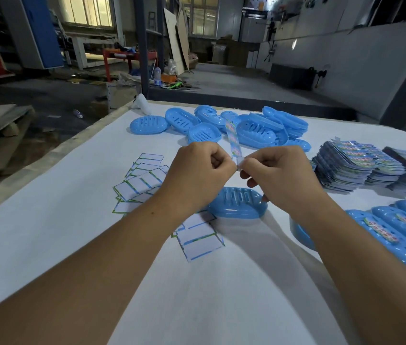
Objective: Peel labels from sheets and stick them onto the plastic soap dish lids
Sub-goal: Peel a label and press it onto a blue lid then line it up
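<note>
Peeling: both hands, left hand (197, 175) and right hand (275, 174), pinch one label strip (234, 143) together above a bare lid (238, 204); next, probably pressing the freed label onto it

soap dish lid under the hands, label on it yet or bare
Bare: the lid shows only slots; both hands pinch the label strip above it.

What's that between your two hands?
A strip of colourful labels, pinched at its near end by the left hand and right hand, seen from the head camera.
</note>
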A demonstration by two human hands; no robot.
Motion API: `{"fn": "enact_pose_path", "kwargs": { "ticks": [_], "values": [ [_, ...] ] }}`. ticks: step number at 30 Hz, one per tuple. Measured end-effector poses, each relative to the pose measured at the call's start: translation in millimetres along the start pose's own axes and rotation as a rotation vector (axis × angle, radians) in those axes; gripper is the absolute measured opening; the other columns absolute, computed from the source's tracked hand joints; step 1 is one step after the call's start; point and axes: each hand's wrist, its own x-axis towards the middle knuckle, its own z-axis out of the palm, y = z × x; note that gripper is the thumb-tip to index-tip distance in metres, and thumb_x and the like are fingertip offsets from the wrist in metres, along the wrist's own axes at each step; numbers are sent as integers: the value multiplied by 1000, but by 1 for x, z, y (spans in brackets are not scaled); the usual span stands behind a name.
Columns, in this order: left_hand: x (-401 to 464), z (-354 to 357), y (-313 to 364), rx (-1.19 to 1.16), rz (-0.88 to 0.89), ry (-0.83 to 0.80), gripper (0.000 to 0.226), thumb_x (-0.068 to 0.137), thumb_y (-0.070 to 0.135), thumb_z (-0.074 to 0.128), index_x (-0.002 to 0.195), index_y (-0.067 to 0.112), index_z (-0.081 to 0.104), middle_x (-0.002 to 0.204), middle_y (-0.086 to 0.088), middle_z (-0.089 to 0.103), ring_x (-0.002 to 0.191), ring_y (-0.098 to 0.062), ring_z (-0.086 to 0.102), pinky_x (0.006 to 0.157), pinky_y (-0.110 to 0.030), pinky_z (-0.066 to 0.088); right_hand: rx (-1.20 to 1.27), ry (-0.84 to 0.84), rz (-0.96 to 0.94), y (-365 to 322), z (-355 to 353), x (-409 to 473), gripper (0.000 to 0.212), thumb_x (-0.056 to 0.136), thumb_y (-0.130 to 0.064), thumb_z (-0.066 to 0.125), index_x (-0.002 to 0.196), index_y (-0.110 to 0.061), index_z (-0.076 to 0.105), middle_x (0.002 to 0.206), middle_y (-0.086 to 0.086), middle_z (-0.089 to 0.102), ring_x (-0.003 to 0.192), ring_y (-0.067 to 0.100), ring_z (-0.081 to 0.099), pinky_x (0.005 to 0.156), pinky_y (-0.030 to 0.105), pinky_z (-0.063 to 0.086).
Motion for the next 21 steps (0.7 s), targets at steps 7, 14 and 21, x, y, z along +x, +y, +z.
{"fn": "enact_pose_path", "kwargs": {
  "ticks": [7, 14, 21],
  "values": [
    [7, -5, -7, 17, -127, -5, 16, 82, 27, 66, 68, 20, 68, 57, 12, 63, 55, 4, 54, 49, -7, 37, 53, 25, 124, 3, -9, 7, 23, 86, -22, 67, 67, -13, 77, 67, -3, 74, 55, 4, 66, 42, 18, 46],
    [11, -11, -15, 101, -169, -18, 20, 83, 29, 62, 66, 20, 62, 60, 10, 60, 58, -4, 53, 53, -23, 38, 89, 53, 200, 6, -17, 10, 22, 83, -22, 68, 65, -10, 75, 66, 0, 74, 51, 4, 63, 39, 17, 43],
    [17, -19, -17, 211, -271, -4, 34, 84, 38, 58, 67, 9, 64, 63, -4, 65, 65, -18, 61, 62, -34, 50, 115, 49, 269, 7, -17, 12, 19, 81, -23, 68, 66, -13, 74, 62, -1, 72, 49, 5, 62, 38, 16, 41]
  ]
}}
